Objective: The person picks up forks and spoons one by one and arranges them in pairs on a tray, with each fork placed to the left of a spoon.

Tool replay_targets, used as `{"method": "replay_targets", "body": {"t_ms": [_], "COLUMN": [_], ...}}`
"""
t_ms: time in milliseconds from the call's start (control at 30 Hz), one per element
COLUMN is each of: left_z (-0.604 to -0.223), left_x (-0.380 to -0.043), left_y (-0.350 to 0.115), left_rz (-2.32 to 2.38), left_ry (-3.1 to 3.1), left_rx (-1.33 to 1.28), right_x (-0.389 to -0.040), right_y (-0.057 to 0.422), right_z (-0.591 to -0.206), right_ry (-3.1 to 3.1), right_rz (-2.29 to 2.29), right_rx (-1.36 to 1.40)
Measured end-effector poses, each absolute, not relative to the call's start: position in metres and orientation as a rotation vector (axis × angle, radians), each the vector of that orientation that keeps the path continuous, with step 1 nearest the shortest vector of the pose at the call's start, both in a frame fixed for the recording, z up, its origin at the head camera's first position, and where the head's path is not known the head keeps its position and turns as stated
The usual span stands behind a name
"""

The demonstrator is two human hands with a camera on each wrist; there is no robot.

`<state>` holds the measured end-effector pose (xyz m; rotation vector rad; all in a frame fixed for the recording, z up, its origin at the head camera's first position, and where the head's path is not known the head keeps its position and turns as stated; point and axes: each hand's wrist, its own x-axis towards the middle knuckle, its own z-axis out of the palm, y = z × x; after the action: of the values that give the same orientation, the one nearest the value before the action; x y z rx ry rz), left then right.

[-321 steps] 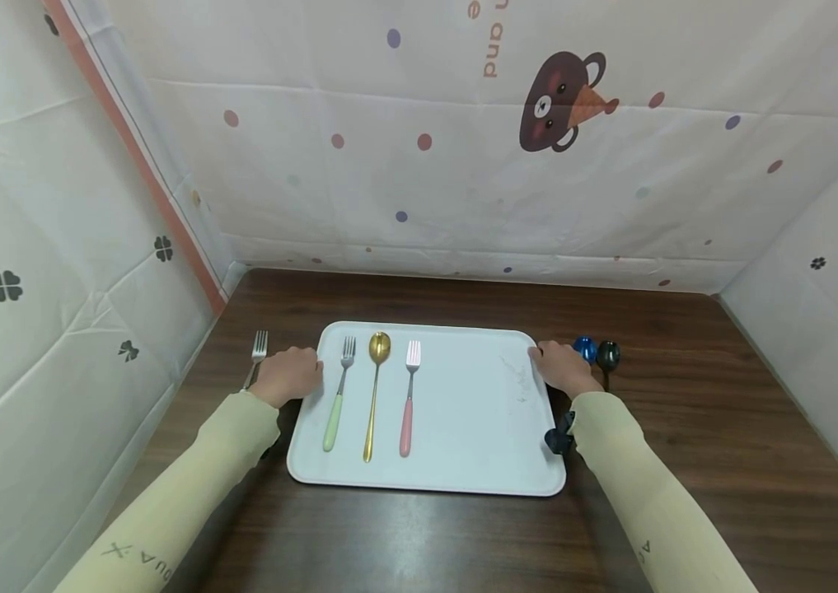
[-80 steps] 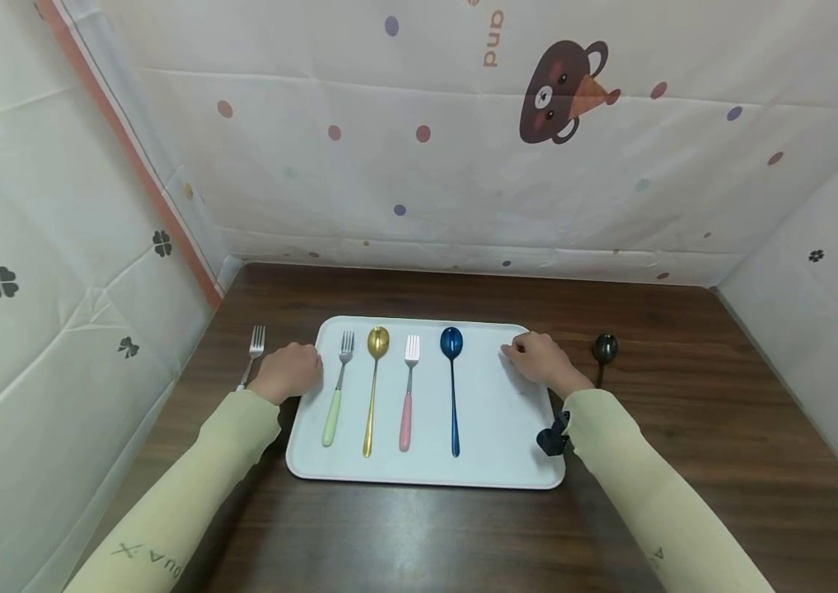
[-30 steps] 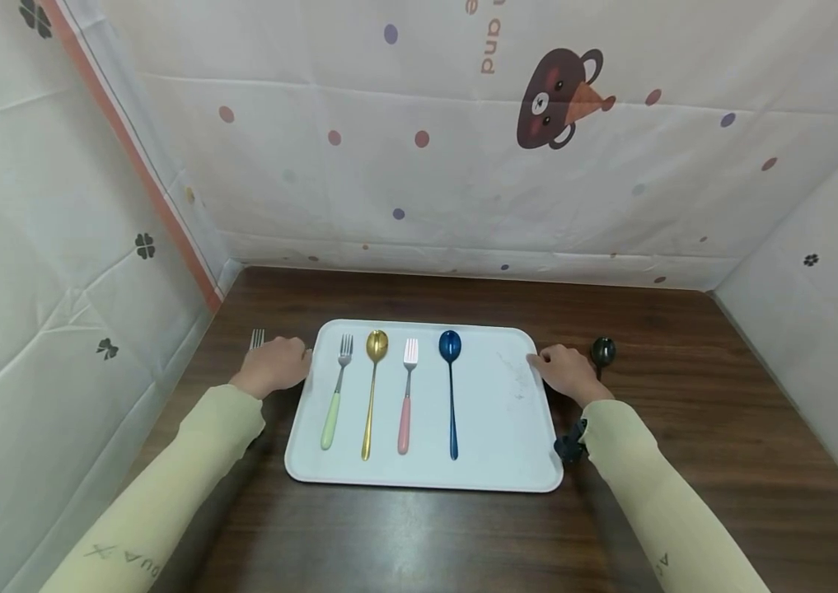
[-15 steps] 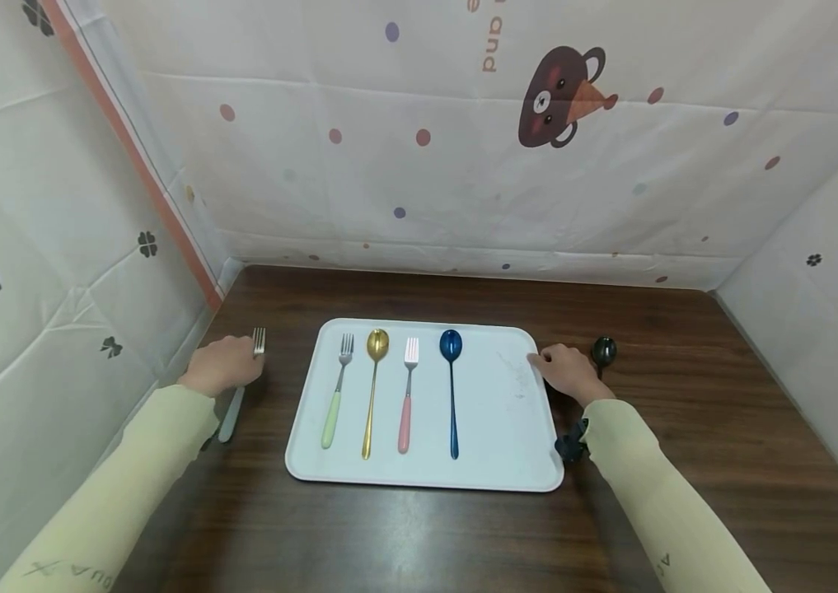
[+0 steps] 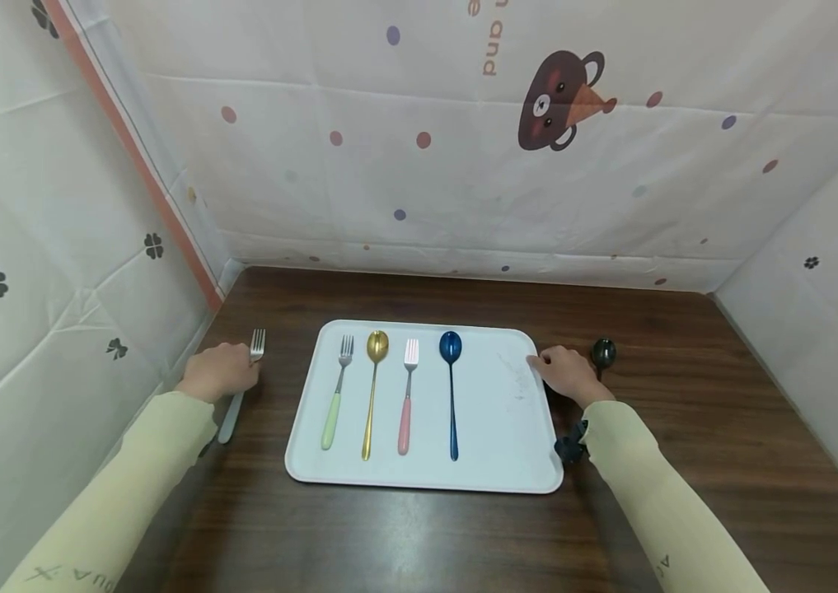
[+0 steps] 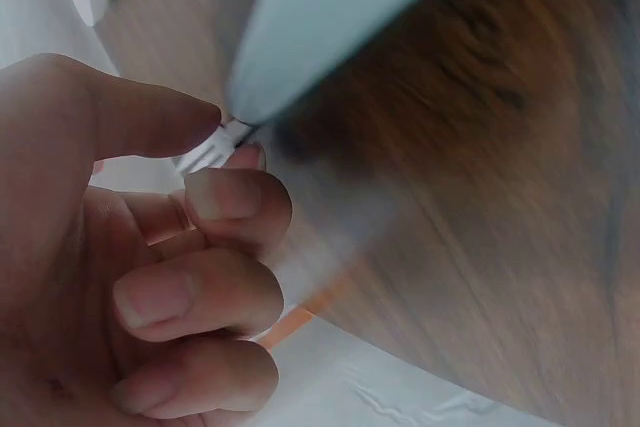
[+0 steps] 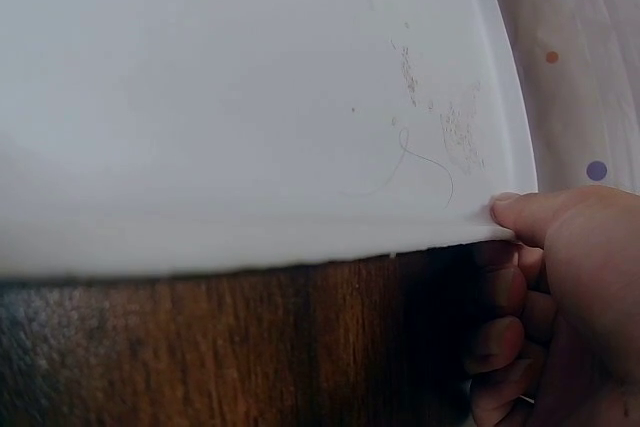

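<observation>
My left hand is left of the tray and pinches a fork with a pale grey-blue handle. In the left wrist view, thumb and forefinger meet at the fork's neck, and its handle rises up and away. My right hand grips the right rim of a white tray, thumb on top and the other fingers curled beneath. On the tray lie, left to right, a green-handled fork, a gold spoon, a pink-handled fork and a blue spoon.
A black spoon lies on the dark wooden table just beyond my right hand, its handle mostly hidden. Patterned white cloth stands behind the table and along both sides.
The blue spoon went from beside the black spoon onto the tray. My left hand left the tray's left edge and moved left to the pale-handled fork. My right hand went back to the rim.
</observation>
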<state>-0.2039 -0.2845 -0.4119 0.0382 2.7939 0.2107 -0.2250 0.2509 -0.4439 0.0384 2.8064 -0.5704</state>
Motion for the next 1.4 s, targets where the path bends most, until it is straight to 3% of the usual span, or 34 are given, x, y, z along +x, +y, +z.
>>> {"method": "replay_targets", "body": {"t_ms": [633,1400], "left_z": [-0.424,-0.411], "left_x": [-0.208,-0.205], "left_y": [-0.287,-0.274], "left_rz": [0.214,0.205], "left_ry": [2.762,2.757], "left_rx": [0.095,0.124], "right_x": [-0.225,-0.224], "right_y": [0.252,0.251], "right_z": [-0.445,-0.444], "right_ry": [2.805,2.806], "right_rz": [-0.570,-0.580], "right_rx": [0.036,0.050]}}
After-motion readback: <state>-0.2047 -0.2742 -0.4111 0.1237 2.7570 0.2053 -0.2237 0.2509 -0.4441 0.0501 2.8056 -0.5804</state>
